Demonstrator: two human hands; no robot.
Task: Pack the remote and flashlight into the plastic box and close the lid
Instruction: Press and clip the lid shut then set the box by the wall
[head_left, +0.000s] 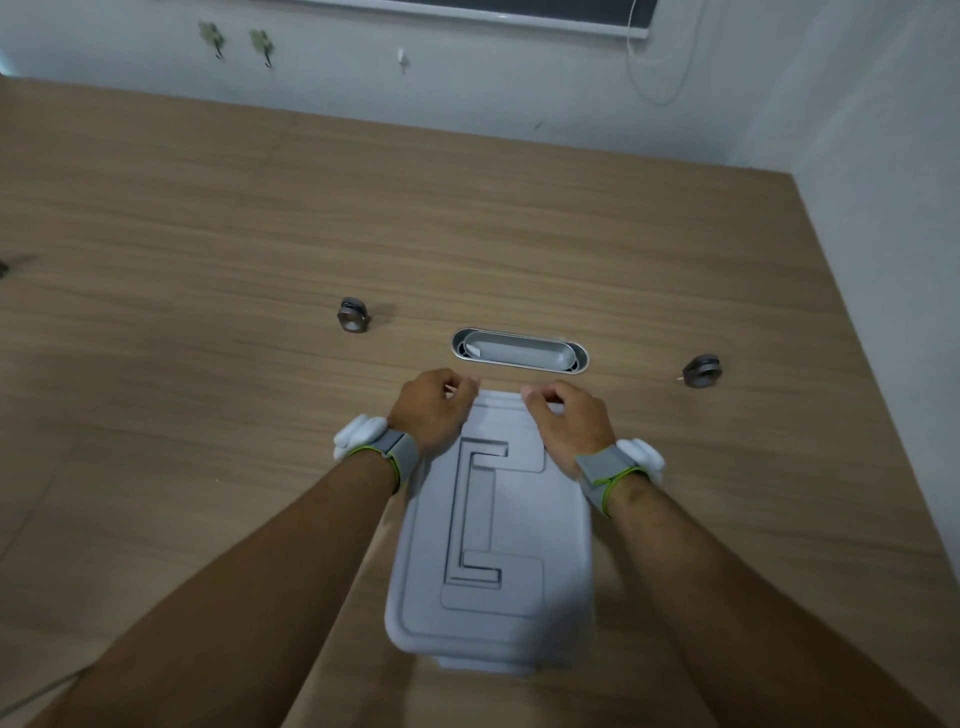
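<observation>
Both hands, the left hand (428, 408) and right hand (569, 423), had fingers curled over the far corners of the pale grey rectangular plastic lid (493, 525), which sat closed on the plastic box (488, 664), just short of the oval metal cable grommet (519, 350).

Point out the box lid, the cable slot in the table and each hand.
box lid (519, 499): head view, flat top surface of the lid.
cable slot (520, 350): head view, its grey inner cover.
left hand (429, 410): head view, back of the hand.
right hand (571, 421): head view, back of the hand.
</observation>
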